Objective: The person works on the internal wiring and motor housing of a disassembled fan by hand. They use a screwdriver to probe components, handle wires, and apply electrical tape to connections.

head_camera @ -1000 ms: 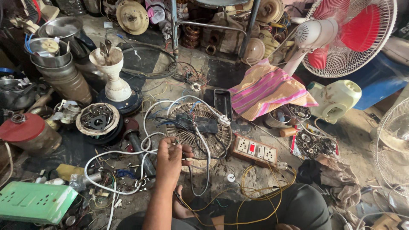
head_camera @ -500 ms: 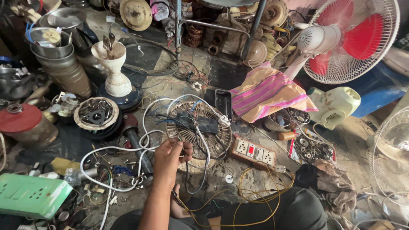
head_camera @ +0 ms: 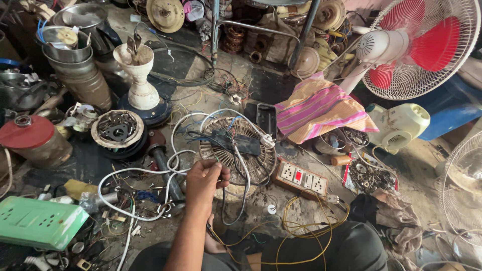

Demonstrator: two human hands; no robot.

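Observation:
My left hand (head_camera: 207,178) reaches forward from the bottom middle, its fingers curled shut on thin dark wires (head_camera: 227,168). The wires run up to a round, dusty fan motor (head_camera: 236,150) lying on the floor just beyond the hand. A black block (head_camera: 240,142) with blue and black leads sits on top of the motor. A white cable (head_camera: 150,173) loops around the motor and past my wrist. My right hand is not visible.
A beige socket strip (head_camera: 301,178) lies right of the motor, with yellow wires (head_camera: 306,226) coiled in front of it. A green socket board (head_camera: 37,221) lies at lower left. A red-bladed fan (head_camera: 416,45), striped cloth (head_camera: 321,108), white pedestal (head_camera: 140,75) and metal pots (head_camera: 75,50) crowd the floor.
My left hand has edged slightly forward toward the motor and its fingers have curled tighter on the wires. The view has shifted a little; nothing else moved.

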